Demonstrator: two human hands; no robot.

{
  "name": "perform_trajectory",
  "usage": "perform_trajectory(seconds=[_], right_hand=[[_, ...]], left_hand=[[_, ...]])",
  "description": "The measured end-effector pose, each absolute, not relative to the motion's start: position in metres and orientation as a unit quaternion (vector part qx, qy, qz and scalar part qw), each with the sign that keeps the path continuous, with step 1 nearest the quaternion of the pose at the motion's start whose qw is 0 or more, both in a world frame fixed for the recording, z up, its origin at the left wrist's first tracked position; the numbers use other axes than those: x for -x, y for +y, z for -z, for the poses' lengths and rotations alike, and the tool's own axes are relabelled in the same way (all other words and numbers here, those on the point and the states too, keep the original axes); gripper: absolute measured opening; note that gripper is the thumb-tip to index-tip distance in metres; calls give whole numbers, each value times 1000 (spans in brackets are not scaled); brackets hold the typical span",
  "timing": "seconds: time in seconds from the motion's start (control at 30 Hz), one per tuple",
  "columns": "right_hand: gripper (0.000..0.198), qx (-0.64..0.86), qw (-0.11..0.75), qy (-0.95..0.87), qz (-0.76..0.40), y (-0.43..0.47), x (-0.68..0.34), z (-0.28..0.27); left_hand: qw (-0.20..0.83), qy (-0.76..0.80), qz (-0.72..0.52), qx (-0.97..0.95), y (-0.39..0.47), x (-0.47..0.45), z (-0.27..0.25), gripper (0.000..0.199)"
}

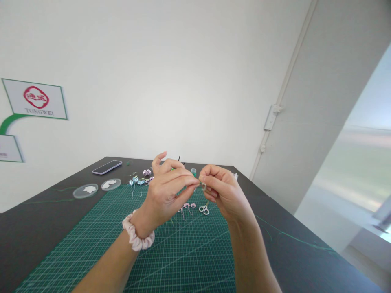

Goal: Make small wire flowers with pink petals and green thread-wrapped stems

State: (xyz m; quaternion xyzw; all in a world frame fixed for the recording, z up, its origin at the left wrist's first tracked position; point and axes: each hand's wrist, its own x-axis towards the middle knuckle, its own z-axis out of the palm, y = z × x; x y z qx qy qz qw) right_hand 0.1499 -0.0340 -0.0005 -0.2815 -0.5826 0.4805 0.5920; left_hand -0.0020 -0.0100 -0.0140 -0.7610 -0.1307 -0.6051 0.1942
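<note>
My left hand (171, 183), a pale scrunchie (137, 234) round its wrist, pinches with thumb and fingertips above the cutting mat. Touching those fingertips, my right hand (224, 189) is also closed in a pinch. Between them shows a thin greenish stem with a small pale curved piece (204, 187); the fingers hide most of it. Below the hands, several pink wire-stemmed petals (187, 206) lie on the green cutting mat (183, 252). White-handled scissors (204, 210) rest just under my right hand, their blades partly hidden.
Light blue petals on wires (135, 180) and purple ones (147, 172) lie left of the hands. Two shallow clear dishes (86, 191) hold white pieces. A phone (107, 167) lies at the back left. Behind the hands stands a small green bottle (193, 172). Green thread (299, 237) trails across the dark table.
</note>
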Motion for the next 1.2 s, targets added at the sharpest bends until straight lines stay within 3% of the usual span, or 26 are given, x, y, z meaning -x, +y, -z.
perform_trajectory(seconds=[0.57, 0.8, 1.2], right_hand=[[13, 231, 554, -573, -558, -30, -152, 3], [21, 229, 537, -582, -566, -30, -151, 2], [20, 286, 561, -632, -451, -35, -152, 2]], left_hand=[[199, -129, 628, 741, -11, 2, 12, 10], [198, -150, 645, 723, -11, 0, 12, 12], [229, -184, 629, 720, -8, 1, 12, 11]])
